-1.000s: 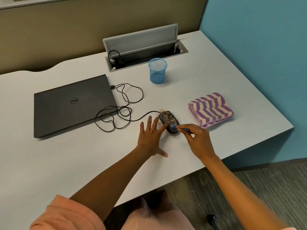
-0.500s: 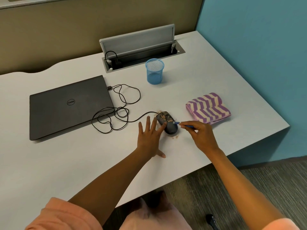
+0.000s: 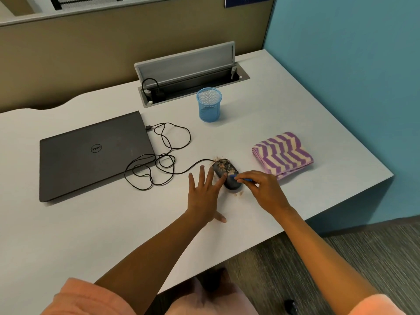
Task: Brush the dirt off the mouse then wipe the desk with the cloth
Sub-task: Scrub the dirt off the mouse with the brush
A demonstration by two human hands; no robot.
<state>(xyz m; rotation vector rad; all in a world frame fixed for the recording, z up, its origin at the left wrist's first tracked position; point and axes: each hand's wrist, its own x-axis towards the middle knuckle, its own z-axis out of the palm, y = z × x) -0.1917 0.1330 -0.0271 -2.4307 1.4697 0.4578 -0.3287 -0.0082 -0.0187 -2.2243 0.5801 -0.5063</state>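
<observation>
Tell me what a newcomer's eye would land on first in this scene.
First, the dark mouse speckled with brown dirt at the middle of the white desk, with the left hand steadying it and the right hand holding a small blue brush to it. Next, the purple-and-cream striped cloth folded to its right, and the closed laptop to the left.

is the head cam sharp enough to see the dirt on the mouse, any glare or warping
Head view: even, soft light, no glare on the desk; dirt specks on the mouse are readable; the brush in the right hand is small and soft; wide-angle bending curves the desk edges.
</observation>
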